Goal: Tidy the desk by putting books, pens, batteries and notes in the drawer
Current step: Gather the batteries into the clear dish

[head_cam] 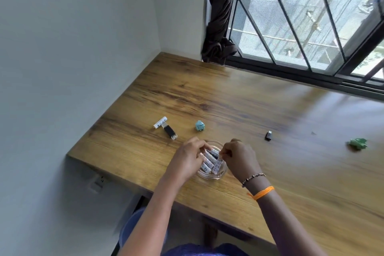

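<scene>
Both hands in the glass dish of batteries, low in the centre of the frame.

I see my left hand (188, 159) curled over the batteries (209, 162) in the glass dish (221, 174), fingers bent round one or more, though I cannot tell how many. My right hand (239, 157) pinches the end of one battery at the dish's right side. Left of centre on the desk (270, 131), a loose battery (160, 122) touches a black USB stick (170, 132); a crumpled blue note (200, 126) lies near, a green one (357, 144) far right.
</scene>
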